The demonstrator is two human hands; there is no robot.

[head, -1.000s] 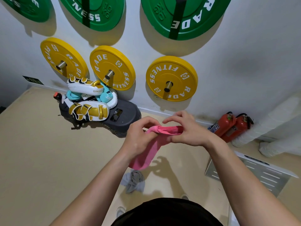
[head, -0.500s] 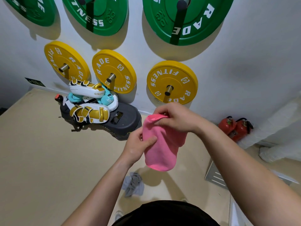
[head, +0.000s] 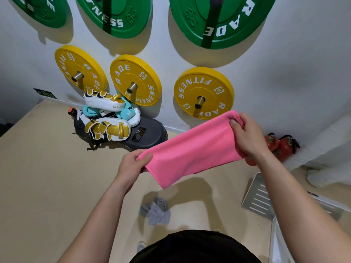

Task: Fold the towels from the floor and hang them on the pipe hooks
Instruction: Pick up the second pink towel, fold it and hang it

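Looking down from my head, I hold the pink towel (head: 191, 149) stretched in the air between my hands: my left hand (head: 131, 164) pinches its lower end, my right hand (head: 247, 135) grips the upper end near a yellow weight plate (head: 204, 93). A crumpled grey towel (head: 156, 211) lies on the beige floor (head: 47, 177) below, and two red extinguishers (head: 283, 147) sit by the wall.

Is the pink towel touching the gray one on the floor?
Apart. The head view shows the pink towel held up, with floor between its lowest corner and the gray towel.
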